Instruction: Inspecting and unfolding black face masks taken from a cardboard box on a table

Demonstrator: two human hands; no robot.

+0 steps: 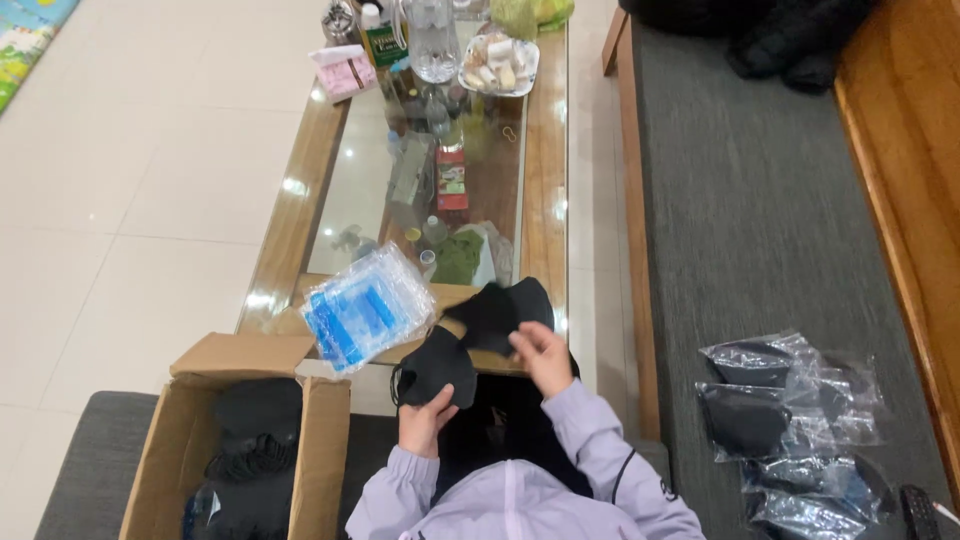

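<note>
Two black masks: left hand (425, 420) grips one (437, 368), right hand (545, 358) grips another (497, 312), over desk's (545, 200) near edge.

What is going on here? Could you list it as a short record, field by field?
Setting: a person seated by a glass-topped coffee table, grey sofa to the right
Left hand: holds a black face mask
Right hand: grips a second black mask
Clear bags: a stack with blue print, on the table edge
Cardboard box: open, with dark masks inside
Bagged masks: several lying on the sofa
Table clutter: bottles, a plate of snacks
</note>
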